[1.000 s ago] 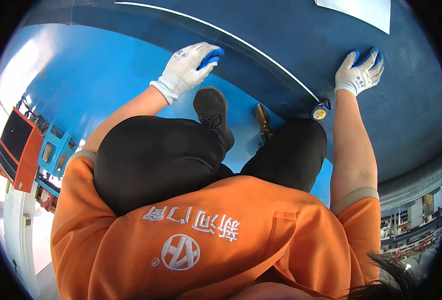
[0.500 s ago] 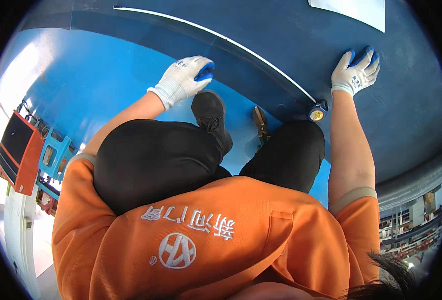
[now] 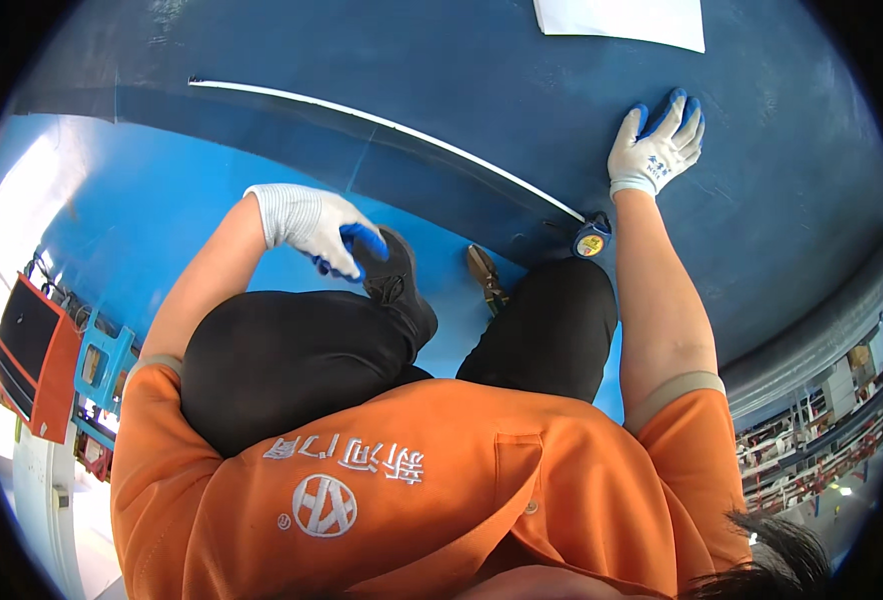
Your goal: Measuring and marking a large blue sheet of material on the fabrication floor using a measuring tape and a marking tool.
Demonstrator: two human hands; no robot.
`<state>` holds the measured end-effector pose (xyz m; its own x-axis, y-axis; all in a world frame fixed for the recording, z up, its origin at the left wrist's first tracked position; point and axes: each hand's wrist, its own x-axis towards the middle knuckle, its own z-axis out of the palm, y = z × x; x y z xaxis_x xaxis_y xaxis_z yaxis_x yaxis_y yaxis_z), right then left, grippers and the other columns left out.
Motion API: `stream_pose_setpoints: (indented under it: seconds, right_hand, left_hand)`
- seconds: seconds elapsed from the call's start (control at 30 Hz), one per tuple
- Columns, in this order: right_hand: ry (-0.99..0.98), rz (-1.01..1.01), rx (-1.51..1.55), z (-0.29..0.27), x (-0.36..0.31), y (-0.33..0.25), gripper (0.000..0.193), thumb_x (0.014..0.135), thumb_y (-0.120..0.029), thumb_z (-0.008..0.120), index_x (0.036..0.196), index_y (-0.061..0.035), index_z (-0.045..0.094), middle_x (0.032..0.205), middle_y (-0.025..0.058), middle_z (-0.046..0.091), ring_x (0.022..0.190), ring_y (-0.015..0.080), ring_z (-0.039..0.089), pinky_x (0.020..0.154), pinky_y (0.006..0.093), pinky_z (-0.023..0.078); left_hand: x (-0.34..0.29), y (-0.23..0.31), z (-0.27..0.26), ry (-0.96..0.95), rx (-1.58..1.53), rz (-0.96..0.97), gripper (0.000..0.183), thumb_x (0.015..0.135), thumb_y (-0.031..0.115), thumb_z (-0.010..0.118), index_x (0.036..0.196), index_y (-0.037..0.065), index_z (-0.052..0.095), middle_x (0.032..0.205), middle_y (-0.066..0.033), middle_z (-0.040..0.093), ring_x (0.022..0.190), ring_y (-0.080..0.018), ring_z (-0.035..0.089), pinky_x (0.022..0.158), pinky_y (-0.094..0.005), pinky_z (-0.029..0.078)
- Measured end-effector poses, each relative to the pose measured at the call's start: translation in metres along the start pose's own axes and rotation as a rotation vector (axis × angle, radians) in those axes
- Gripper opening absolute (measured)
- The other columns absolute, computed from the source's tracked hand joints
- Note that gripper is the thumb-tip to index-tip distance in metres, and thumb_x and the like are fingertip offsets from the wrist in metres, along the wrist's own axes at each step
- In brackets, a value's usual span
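My right hand [image 3: 657,150], in a white glove with blue coating, lies flat with spread fingers on a dark blue-grey sheet [image 3: 762,190]. Just below it, by my knee, a blue tape measure [image 3: 592,240] rests on the sheet. Its white blade [image 3: 392,125] runs out along the sheet toward the far left. My left hand [image 3: 327,235], gloved alike, hangs over my black shoe [image 3: 399,285], holding nothing; its fingers are bent and apart. Between my shoe and knee lie snips [image 3: 485,275], their handles partly hidden by my leg.
A white paper [image 3: 627,22] lies on the sheet at the far edge. Blue floor [image 3: 182,210] shows left of the sheet. Further left are a red-orange box [image 3: 37,350] and a blue plastic stool [image 3: 102,355]. Racks with stored items [image 3: 822,430] stand at the right.
My left hand has moved from the sheet's edge back toward my shoe and turned its fingers downward. My right hand stays flat on the sheet. The whole view has shifted slightly.
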<state>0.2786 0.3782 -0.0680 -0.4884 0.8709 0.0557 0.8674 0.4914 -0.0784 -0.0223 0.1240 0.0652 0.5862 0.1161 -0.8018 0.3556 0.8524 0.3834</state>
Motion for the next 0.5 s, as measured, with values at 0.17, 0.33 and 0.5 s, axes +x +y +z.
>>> stream_pose_setpoints:
  seconds: [0.17, 0.33, 0.5]
  right_hand:
    - [-0.016, 0.013, -0.053, 0.0, -0.002, 0.005, 0.065, 0.088, -0.043, 0.051, 0.144, -0.0111, 0.039, 0.15, 0.0198, 0.032, 0.139, 0.0395, 0.029, 0.113, 0.057, 0.018]
    - [-0.034, 0.024, -0.044, 0.001, 0.002, 0.0, 0.066, 0.089, -0.043, 0.05, 0.145, -0.0126, 0.037, 0.152, 0.0187, 0.031, 0.14, 0.0387, 0.028, 0.113, 0.0563, 0.018]
    - [-0.062, 0.047, -0.067, -0.003, 0.002, 0.0, 0.067, 0.09, -0.044, 0.049, 0.147, -0.0136, 0.035, 0.154, 0.0179, 0.029, 0.142, 0.0382, 0.026, 0.114, 0.0563, 0.017]
  left_hand:
    - [-0.016, 0.042, -0.032, 0.014, -0.002, 0.176, 0.045, 0.077, 0.027, 0.072, 0.117, 0.006, 0.067, 0.08, -0.0063, 0.07, 0.059, -0.0156, 0.059, 0.053, -0.0216, 0.047]
    - [0.03, 0.065, -0.069, 1.244, 0.502, 0.615, 0.045, 0.084, 0.031, 0.069, 0.125, 0.014, 0.063, 0.112, -0.0162, 0.067, 0.087, -0.0206, 0.066, 0.077, -0.0286, 0.053]
    - [0.064, 0.144, -0.106, 1.215, 0.619, 0.56, 0.063, 0.082, 0.029, 0.068, 0.137, 0.005, 0.048, 0.129, -0.0212, 0.053, 0.12, -0.035, 0.051, 0.105, -0.0393, 0.038]
